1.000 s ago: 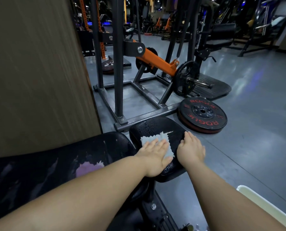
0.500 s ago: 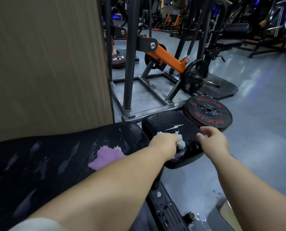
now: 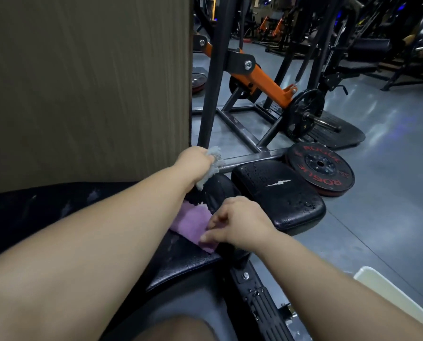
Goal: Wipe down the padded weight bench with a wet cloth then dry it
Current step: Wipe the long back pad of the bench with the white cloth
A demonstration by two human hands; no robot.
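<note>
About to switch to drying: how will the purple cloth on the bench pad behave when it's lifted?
Probably floppy: the purple cloth lies rumpled and follows the curve of the bench pad, so it should drape from the right hand pinching its edge. Likely light, since it looks thin. It may drag slightly, as the pad shows droplets.

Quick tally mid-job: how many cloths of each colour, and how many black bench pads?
White cloth: 1, gripped by the left hand.
Purple cloth: 1, on the long pad, pinched by the right hand.
Black bench pads: 2, the long pad and the small pad.
Total: 4.
</note>
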